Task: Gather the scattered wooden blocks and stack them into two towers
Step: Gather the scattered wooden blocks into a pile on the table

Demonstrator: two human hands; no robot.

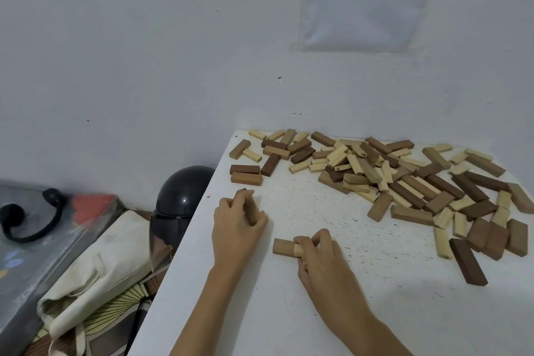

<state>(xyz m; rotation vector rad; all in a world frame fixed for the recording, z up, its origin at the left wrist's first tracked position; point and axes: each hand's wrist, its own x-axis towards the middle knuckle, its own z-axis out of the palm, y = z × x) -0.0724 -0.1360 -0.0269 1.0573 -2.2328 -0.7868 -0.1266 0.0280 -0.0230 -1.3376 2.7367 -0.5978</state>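
Many light and dark wooden blocks [375, 170] lie scattered in a heap across the far and right part of the white table [289, 312]. My left hand [237, 225] grips a tan block [250, 211] near the table's left edge; the block's far end pokes out past the fingers. My right hand [320, 251] holds light wooden blocks [284, 246] lying flat on the table at the front middle, fingers curled over them. A pair of brown blocks [245, 174] lies side by side just beyond my left hand.
A long dark block [468, 261] lies alone at the right front. Off the table's left edge sit a dark helmet [182, 193], a cream cloth bag [95, 266] and a grey case [34, 240]. A wall with a printed sheet [367, 0] stands behind.
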